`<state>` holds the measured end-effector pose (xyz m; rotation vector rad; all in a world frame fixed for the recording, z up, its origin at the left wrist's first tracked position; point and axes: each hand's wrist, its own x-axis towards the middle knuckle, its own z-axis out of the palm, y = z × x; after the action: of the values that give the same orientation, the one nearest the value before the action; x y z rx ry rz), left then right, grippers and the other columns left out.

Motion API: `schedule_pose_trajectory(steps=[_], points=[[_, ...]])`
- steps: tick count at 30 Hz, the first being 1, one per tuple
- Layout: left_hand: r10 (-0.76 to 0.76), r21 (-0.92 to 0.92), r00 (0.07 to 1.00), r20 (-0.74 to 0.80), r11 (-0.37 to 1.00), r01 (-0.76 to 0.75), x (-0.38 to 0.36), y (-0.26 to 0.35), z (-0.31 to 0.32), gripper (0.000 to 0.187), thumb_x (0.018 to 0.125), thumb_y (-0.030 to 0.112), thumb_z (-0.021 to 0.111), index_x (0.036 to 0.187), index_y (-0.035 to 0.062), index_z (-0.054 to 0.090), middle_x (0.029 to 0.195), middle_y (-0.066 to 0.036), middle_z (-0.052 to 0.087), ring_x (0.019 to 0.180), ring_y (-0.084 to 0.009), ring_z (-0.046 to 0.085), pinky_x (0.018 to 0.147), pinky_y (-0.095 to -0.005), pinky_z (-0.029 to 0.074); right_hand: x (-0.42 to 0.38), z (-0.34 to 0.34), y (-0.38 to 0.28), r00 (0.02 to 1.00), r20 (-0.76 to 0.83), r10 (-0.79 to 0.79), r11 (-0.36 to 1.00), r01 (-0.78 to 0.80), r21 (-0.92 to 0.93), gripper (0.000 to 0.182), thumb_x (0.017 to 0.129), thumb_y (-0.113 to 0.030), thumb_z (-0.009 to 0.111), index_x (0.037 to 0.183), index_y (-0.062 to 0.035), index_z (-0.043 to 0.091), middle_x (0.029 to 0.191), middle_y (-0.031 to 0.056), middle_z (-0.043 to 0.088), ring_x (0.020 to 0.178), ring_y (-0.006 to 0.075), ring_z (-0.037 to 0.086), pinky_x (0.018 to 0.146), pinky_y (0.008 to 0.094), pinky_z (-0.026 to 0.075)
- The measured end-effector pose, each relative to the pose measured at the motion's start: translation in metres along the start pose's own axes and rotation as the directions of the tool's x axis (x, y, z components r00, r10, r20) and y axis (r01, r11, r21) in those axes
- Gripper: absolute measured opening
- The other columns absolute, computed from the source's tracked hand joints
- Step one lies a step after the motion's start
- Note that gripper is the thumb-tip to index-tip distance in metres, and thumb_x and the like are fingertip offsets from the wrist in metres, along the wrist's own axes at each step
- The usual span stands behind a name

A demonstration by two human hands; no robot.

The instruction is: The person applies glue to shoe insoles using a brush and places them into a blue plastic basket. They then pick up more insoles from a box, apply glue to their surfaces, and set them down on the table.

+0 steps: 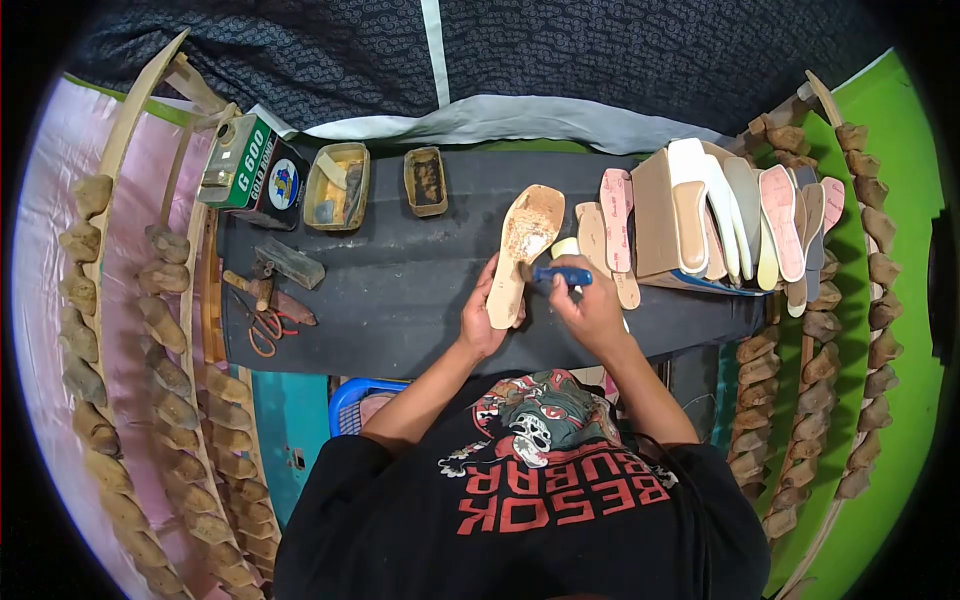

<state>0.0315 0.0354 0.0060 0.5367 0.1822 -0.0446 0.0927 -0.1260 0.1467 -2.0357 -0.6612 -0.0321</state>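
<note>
My left hand (482, 315) grips a pale shoe insole (528, 225) by its narrow heel end, tilted above the dark tabletop. Its wide toe part carries a wet-looking brownish smear. In my right hand (592, 312) is a brush with a blue handle (565, 274), fingers closed round it. The brush's working end lies right at the insole's middle, on its right edge. Just beyond the brush, more insoles (592, 235) lie on the table, a pink one (617, 215) among them.
A cardboard box (658, 225) full of insoles stands at right. At left are a glue can (250, 178), a tray with tools (337, 187), a brown-stained tray (426, 182), a grey block (290, 263) and scissors (266, 332). Racks of shoe lasts (165, 325) flank both sides.
</note>
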Motion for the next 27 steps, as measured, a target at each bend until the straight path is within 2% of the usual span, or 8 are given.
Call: schedule_pose_trajectory(steps=[8, 12, 15, 18, 20, 22, 25, 27], points=[[0.015, 0.059, 0.998, -0.063, 0.998, -0.011, 0.000, 0.004, 0.007, 0.063, 0.102, 0.033, 0.037, 0.162, 0.0153, 0.029, 0.114, -0.009, 0.067, 0.071, -0.0227, 0.066, 0.055, -0.0342, 0.052, -0.015, 0.006, -0.008, 0.991, 0.126, -0.053, 0.999, 0.053, 0.003, 0.019, 0.093, -0.009, 0.067, 0.108, 0.0015, 0.064, 0.094, 0.0181, 0.070, 0.081, 0.0332, 0.071, 0.074, 0.0395, 0.056], [0.005, 0.082, 1.000, 0.006, 0.997, -0.006, -0.003, 0.003, 0.004, 0.065, 0.101, 0.033, 0.037, 0.162, 0.0140, 0.028, 0.119, -0.010, 0.066, 0.076, -0.0226, 0.067, 0.059, -0.0349, 0.054, 0.001, 0.002, -0.001, 0.997, -0.013, -0.082, 0.997, 0.081, -0.002, 0.019, 0.096, -0.010, 0.064, 0.112, 0.0007, 0.062, 0.094, 0.0192, 0.069, 0.081, 0.0345, 0.071, 0.074, 0.0399, 0.056], [-0.004, 0.096, 0.999, 0.032, 0.995, 0.001, -0.005, 0.000, 0.006, 0.069, 0.099, 0.034, 0.036, 0.164, 0.0113, 0.026, 0.132, -0.012, 0.062, 0.082, -0.0241, 0.067, 0.069, -0.0376, 0.058, 0.007, 0.000, 0.001, 1.000, -0.015, -0.003, 1.000, 0.004, 0.026, 0.021, 0.097, -0.010, 0.064, 0.115, -0.0003, 0.059, 0.094, 0.0199, 0.069, 0.083, 0.0360, 0.071, 0.074, 0.0408, 0.055], [-0.026, 0.081, 0.999, -0.028, 0.996, 0.028, -0.007, -0.001, 0.006, 0.071, 0.097, 0.034, 0.035, 0.164, 0.0124, 0.027, 0.133, -0.011, 0.062, 0.083, -0.0250, 0.067, 0.070, -0.0382, 0.058, 0.001, 0.009, -0.001, 0.997, 0.045, -0.059, 0.998, 0.057, 0.038, 0.021, 0.096, -0.009, 0.065, 0.114, -0.0012, 0.058, 0.093, 0.0205, 0.069, 0.082, 0.0386, 0.071, 0.073, 0.0434, 0.055], [0.002, -0.072, 0.981, -0.191, 0.997, -0.016, -0.002, -0.003, 0.020, 0.071, 0.096, 0.035, 0.035, 0.164, 0.0147, 0.027, 0.130, -0.011, 0.063, 0.083, -0.0251, 0.067, 0.068, -0.0381, 0.057, -0.011, 0.014, -0.005, 0.980, 0.198, 0.005, 0.997, -0.020, 0.073, 0.022, 0.095, -0.010, 0.066, 0.114, -0.0012, 0.058, 0.092, 0.0206, 0.069, 0.082, 0.0396, 0.071, 0.074, 0.0440, 0.055], [0.014, -0.090, 0.979, -0.202, 0.995, -0.033, -0.003, -0.002, 0.021, 0.072, 0.095, 0.035, 0.035, 0.164, 0.0163, 0.028, 0.128, -0.011, 0.064, 0.082, -0.0252, 0.067, 0.066, -0.0381, 0.056, -0.012, 0.018, -0.003, 0.984, 0.169, -0.049, 0.996, 0.036, 0.079, 0.023, 0.094, -0.009, 0.067, 0.114, -0.0010, 0.058, 0.092, 0.0203, 0.069, 0.082, 0.0386, 0.071, 0.074, 0.0433, 0.055], [0.004, 0.017, 1.000, 0.024, 1.000, -0.004, -0.007, 0.001, 0.002, 0.075, 0.093, 0.036, 0.037, 0.165, 0.0167, 0.027, 0.131, -0.011, 0.062, 0.082, -0.0258, 0.066, 0.065, -0.0381, 0.055, 0.002, 0.007, -0.005, 0.997, 0.083, 0.001, 0.998, -0.006, 0.059, 0.020, 0.096, -0.008, 0.065, 0.113, -0.0011, 0.059, 0.091, 0.0192, 0.069, 0.081, 0.0370, 0.071, 0.074, 0.0421, 0.055], [0.020, 0.033, 0.998, 0.065, 0.999, -0.022, -0.006, 0.000, 0.001, 0.074, 0.094, 0.038, 0.036, 0.165, 0.0191, 0.028, 0.133, -0.008, 0.062, 0.084, -0.0257, 0.065, 0.068, -0.0390, 0.054, 0.008, 0.004, -0.003, 0.999, 0.047, -0.022, 0.999, 0.020, 0.040, 0.021, 0.096, -0.009, 0.065, 0.114, -0.0014, 0.058, 0.091, 0.0188, 0.068, 0.081, 0.0367, 0.071, 0.074, 0.0416, 0.055]])
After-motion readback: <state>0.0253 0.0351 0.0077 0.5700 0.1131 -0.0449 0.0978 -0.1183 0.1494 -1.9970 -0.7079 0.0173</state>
